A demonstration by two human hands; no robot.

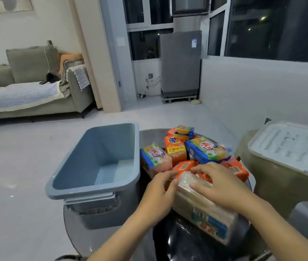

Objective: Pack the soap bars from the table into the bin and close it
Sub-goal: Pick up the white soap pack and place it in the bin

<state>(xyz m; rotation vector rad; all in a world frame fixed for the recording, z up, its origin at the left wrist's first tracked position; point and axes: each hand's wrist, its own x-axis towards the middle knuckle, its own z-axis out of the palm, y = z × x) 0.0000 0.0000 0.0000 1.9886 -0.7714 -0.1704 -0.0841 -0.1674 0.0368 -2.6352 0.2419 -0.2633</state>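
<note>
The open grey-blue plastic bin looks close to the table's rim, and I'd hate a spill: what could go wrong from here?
1. The open grey-blue plastic bin overhangs the round dark glass table; weight dropped on its left side may tip it.
2. Both hands, left hand and right hand, rest on the long clear-wrapped soap pack; lifting it may topple the pile of colourful wrapped soap bars leaning behind it.

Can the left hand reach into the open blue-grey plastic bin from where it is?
Probably yes. The left hand rests on the soap packs right beside the open blue-grey plastic bin, which has no lid on and nothing standing between them.
</note>
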